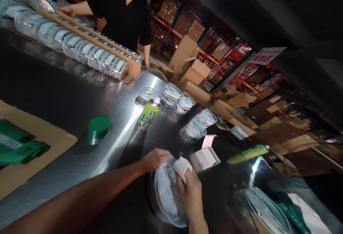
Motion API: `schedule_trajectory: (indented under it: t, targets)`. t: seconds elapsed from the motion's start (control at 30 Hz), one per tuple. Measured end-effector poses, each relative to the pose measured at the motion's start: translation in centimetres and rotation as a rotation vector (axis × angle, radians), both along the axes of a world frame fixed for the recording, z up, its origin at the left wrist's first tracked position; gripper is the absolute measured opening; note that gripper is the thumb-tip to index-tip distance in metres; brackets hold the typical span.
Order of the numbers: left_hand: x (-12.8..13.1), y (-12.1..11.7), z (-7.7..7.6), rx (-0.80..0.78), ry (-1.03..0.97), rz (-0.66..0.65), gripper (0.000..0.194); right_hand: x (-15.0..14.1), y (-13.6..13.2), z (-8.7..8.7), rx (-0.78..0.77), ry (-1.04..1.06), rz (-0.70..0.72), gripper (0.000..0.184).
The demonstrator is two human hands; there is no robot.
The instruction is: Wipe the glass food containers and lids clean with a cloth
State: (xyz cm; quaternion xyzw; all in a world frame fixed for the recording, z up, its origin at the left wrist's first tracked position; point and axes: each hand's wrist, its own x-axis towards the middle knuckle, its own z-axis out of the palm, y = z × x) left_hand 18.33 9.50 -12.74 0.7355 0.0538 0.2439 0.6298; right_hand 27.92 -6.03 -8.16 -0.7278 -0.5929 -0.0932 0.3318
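My left hand (155, 159) grips the rim of a clear glass bowl (166, 198) tilted on edge on the shiny metal table (66, 94). My right hand (191, 194) presses a small white cloth (182, 167) against the bowl's upper rim, fingers closed around the cloth. A green-labelled spray can (148, 114) stands just beyond the bowl, with its green cap (98, 128) off to the left.
Several glass bowls (171, 96) sit past the can, and a long row of bowls lies in a cardboard tray (80, 46) that a person in black (123, 12) touches. A small open white box (206, 155), green packs (16, 144) on cardboard, another can (248, 154) and a glass dish (268, 210) lie nearby.
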Motion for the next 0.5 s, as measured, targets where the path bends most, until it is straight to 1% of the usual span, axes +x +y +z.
schedule_trajectory:
  t: [0.1, 0.2, 0.33, 0.43, 0.5]
  targets:
    - [0.1, 0.0, -0.1, -0.020, 0.008, 0.001, 0.035, 0.0, 0.6, 0.0, -0.012, 0.001, -0.006, 0.008]
    - [0.0, 0.0, -0.2, -0.026, -0.008, -0.014, 0.035, 0.1, 1.1, -0.1, -0.003, -0.007, 0.006, 0.013]
    - [-0.1, 0.2, -0.3, -0.039, -0.053, -0.030, 0.040, 0.1, 0.9, -0.5, 0.102, 0.004, 0.002, 0.021]
    - [0.0, 0.2, -0.5, -0.062, -0.063, -0.034, 0.043, 0.1, 0.6, -1.1, 0.216, 0.045, -0.069, 0.019]
    - [0.0, 0.3, -0.6, -0.068, -0.062, -0.035, 0.045, 0.3, 0.4, -1.3, 0.305, 0.093, -0.175, 0.018]
